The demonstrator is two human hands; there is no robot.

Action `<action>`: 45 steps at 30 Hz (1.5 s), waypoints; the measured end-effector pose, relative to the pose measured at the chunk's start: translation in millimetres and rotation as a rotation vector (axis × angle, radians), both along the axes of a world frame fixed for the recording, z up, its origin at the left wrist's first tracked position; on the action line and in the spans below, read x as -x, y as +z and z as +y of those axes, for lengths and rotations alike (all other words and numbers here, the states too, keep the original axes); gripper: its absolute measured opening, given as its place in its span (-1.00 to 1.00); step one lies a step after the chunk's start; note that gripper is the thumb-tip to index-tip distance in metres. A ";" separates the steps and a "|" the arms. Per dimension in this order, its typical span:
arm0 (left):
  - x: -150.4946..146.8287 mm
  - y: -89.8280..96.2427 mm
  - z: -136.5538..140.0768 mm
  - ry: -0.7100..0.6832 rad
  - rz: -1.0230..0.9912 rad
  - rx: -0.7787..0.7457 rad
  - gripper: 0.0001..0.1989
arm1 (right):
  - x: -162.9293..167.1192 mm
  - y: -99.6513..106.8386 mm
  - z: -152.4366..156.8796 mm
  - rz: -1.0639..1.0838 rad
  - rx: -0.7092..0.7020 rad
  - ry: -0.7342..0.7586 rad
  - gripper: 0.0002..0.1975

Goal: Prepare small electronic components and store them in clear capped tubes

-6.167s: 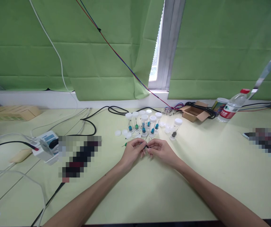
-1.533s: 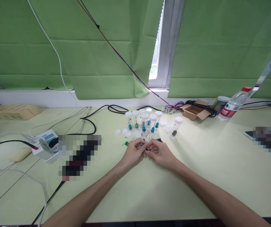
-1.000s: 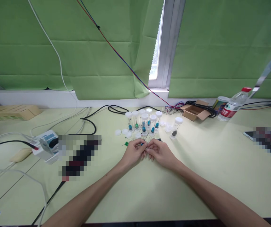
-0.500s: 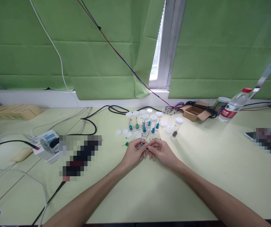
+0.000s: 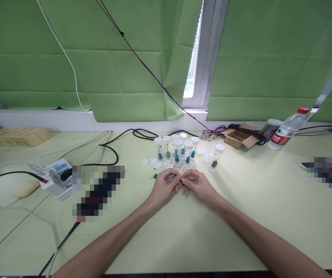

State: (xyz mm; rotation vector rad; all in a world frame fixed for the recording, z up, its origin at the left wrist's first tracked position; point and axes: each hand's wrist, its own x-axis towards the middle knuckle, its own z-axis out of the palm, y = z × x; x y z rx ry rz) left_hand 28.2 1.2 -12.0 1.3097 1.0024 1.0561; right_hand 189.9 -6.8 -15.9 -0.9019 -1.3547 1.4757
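My left hand (image 5: pixel 163 184) and my right hand (image 5: pixel 196 184) meet at the middle of the table, fingertips together. Both are closed in a pinch around a small dark piece (image 5: pixel 181 181), mostly covered by the fingers. A bit of blue shows beside the left thumb. Just left of my left hand lies a small green piece with a thin wire (image 5: pixel 154 176). Beyond the hands stand several clear capped tubes (image 5: pixel 178 152), holding small blue or green pieces with wires. One tube with a dark piece (image 5: pixel 214 163) stands apart to the right. Thin wires lie by the fingertips.
Loose white caps (image 5: pixel 145 162) lie around the tubes. A power strip (image 5: pixel 56 172) with cables is at left. Behind on the right are an open cardboard box (image 5: pixel 238 138), black cable, a can (image 5: pixel 271 127) and a water bottle (image 5: pixel 286 131). A phone-like object (image 5: pixel 306 166) lies far right.
Hardly anything differs. My fingers have shifted very slightly around the small dark piece; the tubes and caps stay where they were.
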 end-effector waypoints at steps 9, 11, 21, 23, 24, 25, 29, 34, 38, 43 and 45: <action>0.9 -0.1 0.4 0.006 0.028 -0.033 -0.75 | -1.2 -1.7 1.1 -0.001 0.028 -0.053 -0.68; 0.9 -0.4 0.4 0.002 0.024 -0.036 -0.75 | -0.7 -0.8 0.8 0.011 0.047 -0.061 -0.66; 1.1 -2.3 1.5 -0.002 0.037 -0.067 -0.77 | 0.4 -1.6 0.2 0.086 0.139 -0.055 -0.62; 0.8 -1.8 1.2 -0.003 0.036 -0.070 -0.77 | 0.0 -2.2 0.5 0.096 0.149 -0.050 -0.62; 0.5 -1.4 1.0 -0.004 0.033 -0.070 -0.77 | -0.2 -2.4 0.5 0.101 0.152 -0.047 -0.62; 0.3 -0.9 0.7 -0.004 0.030 -0.070 -0.77 | -0.3 -2.5 0.6 0.105 0.153 -0.044 -0.62; -0.4 1.3 -0.6 -0.004 0.023 -0.065 -0.76 | -0.6 -3.0 0.7 0.122 0.166 -0.041 -0.62; -1.0 1.4 -2.3 -0.024 0.016 -0.068 -0.76 | -1.5 -4.8 1.2 0.153 0.203 -0.027 -0.62; -1.5 2.0 -3.6 -0.038 0.022 -0.057 -0.76 | -1.6 -4.9 1.9 0.171 0.227 -0.018 -0.62; -1.6 4.3 -4.7 -0.039 0.038 -0.090 -0.77 | -0.8 -4.6 4.0 0.180 0.245 -0.010 -0.60; -1.8 5.3 -5.0 -0.037 0.055 -0.108 -0.78 | -0.7 -5.0 4.6 0.180 0.247 -0.010 -0.60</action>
